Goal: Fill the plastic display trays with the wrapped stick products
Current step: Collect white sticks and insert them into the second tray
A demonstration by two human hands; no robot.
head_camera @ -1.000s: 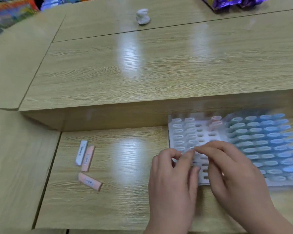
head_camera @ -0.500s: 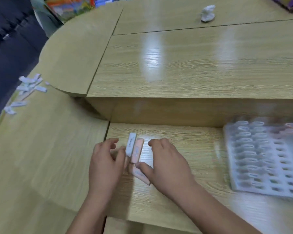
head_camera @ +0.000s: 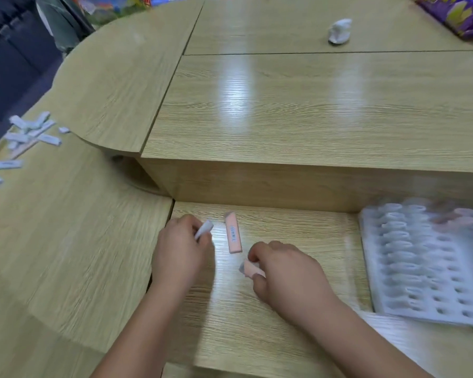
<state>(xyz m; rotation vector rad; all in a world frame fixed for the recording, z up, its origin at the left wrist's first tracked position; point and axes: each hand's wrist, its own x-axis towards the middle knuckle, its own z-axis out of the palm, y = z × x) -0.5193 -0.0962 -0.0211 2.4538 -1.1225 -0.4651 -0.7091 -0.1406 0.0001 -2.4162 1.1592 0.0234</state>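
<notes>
While both hands are occupied, one loose pink stick (head_camera: 233,237) lies flat on the lower desk surface (head_camera: 238,323), in the gap between them. The left hand (head_camera: 180,249) has its fingers curled round a white wrapped stick (head_camera: 204,229), whose tip projects up and to the right of the fist. The right hand (head_camera: 287,271) pinches a pink wrapped stick (head_camera: 250,268) between thumb and fingers, with one end showing toward the left. The hands are apart and do not touch.

The long axis of the loose pink stick runs away from the person, almost front to back, with its far end leaning slightly left. Its barcode face is up. Its far half sits just beside the left hand's fingers. Its near end sits just beside the right hand's knuckles. Neither hand touches it.

The display tray (head_camera: 377,279) lies to the right of both hands, nearer the right hand, against the step of the raised desk. Motion blur hides how many of its pockets are filled.

Judgement: either hand could reach the loose pink stick, but each would need a spare finger. Carrying to the display tray favours the right hand. A scatter of white sticks (head_camera: 25,137) lies well apart at far left.
</notes>
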